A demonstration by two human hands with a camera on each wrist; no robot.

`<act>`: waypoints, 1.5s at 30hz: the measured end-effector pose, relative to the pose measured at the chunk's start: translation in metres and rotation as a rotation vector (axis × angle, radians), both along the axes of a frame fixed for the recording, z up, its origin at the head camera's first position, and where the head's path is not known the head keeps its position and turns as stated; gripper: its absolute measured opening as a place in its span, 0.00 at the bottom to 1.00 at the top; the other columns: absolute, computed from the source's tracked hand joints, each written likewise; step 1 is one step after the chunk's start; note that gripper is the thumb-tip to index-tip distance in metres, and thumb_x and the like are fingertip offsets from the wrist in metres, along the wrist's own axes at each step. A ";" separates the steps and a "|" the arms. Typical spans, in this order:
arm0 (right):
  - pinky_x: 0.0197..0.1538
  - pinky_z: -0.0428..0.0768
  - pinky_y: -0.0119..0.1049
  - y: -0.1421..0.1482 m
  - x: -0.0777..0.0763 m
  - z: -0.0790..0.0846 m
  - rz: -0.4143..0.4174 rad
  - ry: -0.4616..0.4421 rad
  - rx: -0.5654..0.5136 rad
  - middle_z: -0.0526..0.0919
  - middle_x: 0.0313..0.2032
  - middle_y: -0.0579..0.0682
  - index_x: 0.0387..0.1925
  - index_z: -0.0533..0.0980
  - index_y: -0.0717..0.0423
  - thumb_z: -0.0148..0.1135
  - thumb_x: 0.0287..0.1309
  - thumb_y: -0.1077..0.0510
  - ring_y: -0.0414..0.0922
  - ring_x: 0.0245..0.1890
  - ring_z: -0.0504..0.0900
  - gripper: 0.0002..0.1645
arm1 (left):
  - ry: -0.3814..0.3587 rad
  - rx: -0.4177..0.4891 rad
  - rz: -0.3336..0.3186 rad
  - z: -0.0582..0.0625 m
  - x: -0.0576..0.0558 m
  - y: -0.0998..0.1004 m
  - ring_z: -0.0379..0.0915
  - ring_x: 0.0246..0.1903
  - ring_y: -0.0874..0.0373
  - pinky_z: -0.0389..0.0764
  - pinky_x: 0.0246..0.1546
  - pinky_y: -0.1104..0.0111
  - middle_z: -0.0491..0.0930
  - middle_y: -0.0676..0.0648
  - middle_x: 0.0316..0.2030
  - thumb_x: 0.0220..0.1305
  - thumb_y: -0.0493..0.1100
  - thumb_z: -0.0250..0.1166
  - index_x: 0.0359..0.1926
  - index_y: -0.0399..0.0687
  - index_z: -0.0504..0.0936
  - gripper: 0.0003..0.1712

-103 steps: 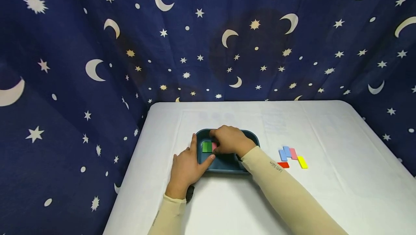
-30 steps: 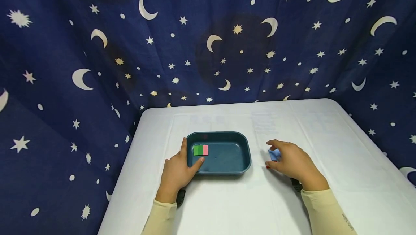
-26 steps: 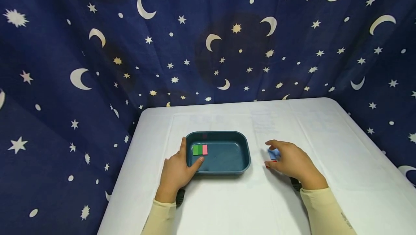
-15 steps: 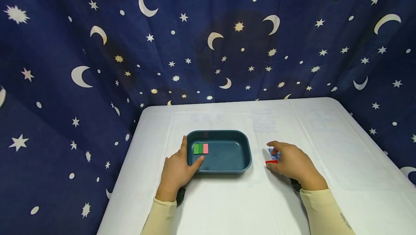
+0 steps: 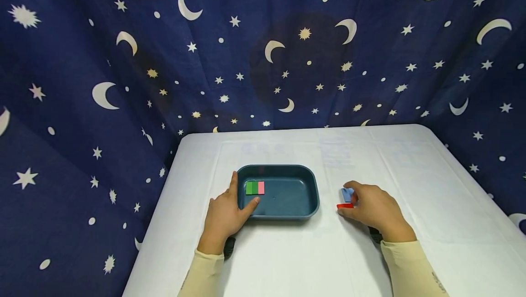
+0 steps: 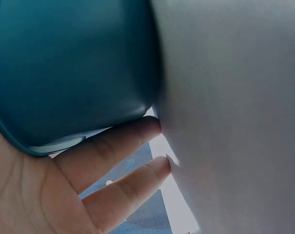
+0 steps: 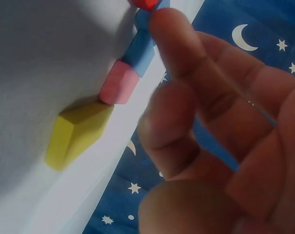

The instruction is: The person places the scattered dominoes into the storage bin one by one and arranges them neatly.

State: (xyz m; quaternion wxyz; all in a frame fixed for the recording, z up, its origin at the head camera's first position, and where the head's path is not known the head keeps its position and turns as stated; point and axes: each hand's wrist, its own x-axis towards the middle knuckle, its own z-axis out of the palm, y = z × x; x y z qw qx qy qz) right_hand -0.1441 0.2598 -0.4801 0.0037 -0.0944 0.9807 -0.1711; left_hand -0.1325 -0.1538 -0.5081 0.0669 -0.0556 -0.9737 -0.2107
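My left hand point(image 5: 226, 215) rests on the left side of a dark teal plastic tray point(image 5: 314, 192). Its thumb lies over the rim, and its straight fingers lie along the outer wall, as the left wrist view shows too. Inside the tray sit a light green block point(image 5: 249, 188), a darker green block point(image 5: 255, 188) and a pink block point(image 5: 261, 188), side by side. To the right, my right hand point(image 5: 376, 208) pinches a red block point(image 5: 345, 205) between thumb and a curled finger. A blue block point(image 5: 347, 195) lies just behind, under the index finger.
In the right wrist view, a second pink block point(image 7: 119, 83) and a yellow block point(image 7: 76, 134) line up with the blue ones on the white table point(image 5: 287, 260); the right hand hides them in the head view. A dark blue curtain point(image 5: 246, 50) hangs around the table.
The right hand has left the tray, where the pink block now lies beside the greens, and moved right to the loose blocks. Lately its fingers have closed in on the red block. Left hand stays.
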 end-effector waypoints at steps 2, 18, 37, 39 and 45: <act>0.23 0.69 0.39 0.001 0.001 -0.001 -0.005 -0.004 0.002 0.76 0.26 0.39 0.58 0.81 0.52 0.86 0.42 0.36 0.40 0.24 0.72 0.44 | -0.003 -0.002 0.000 0.000 0.000 0.000 0.84 0.53 0.39 0.69 0.56 0.25 0.82 0.33 0.60 0.64 0.87 0.45 0.86 0.46 0.45 0.67; 0.21 0.67 0.39 0.002 0.002 -0.005 -0.044 -0.026 0.008 0.74 0.23 0.39 0.57 0.81 0.54 0.84 0.41 0.29 0.40 0.22 0.72 0.49 | 0.000 -0.005 0.005 -0.003 -0.001 0.001 0.84 0.53 0.39 0.69 0.56 0.25 0.82 0.33 0.60 0.63 0.88 0.44 0.86 0.47 0.45 0.67; 0.21 0.67 0.39 0.003 -0.001 -0.011 -0.050 -0.033 0.015 0.74 0.23 0.41 0.59 0.80 0.53 0.84 0.42 0.31 0.42 0.22 0.71 0.47 | -0.003 0.006 0.004 -0.001 0.001 0.003 0.84 0.53 0.39 0.69 0.57 0.25 0.80 0.35 0.63 0.64 0.87 0.46 0.86 0.46 0.45 0.66; 0.21 0.67 0.40 0.003 -0.001 -0.010 -0.049 -0.043 0.012 0.73 0.24 0.41 0.61 0.80 0.53 0.84 0.43 0.32 0.42 0.22 0.71 0.48 | -0.004 0.003 0.005 -0.001 0.001 0.003 0.84 0.53 0.39 0.69 0.57 0.26 0.80 0.35 0.63 0.64 0.87 0.47 0.86 0.46 0.45 0.67; 0.22 0.66 0.40 0.002 -0.001 -0.008 -0.041 -0.062 0.008 0.73 0.25 0.42 0.65 0.78 0.53 0.85 0.43 0.36 0.42 0.23 0.71 0.50 | 0.007 0.003 0.002 -0.002 0.001 0.002 0.84 0.53 0.39 0.69 0.56 0.26 0.80 0.35 0.63 0.64 0.87 0.46 0.86 0.46 0.46 0.67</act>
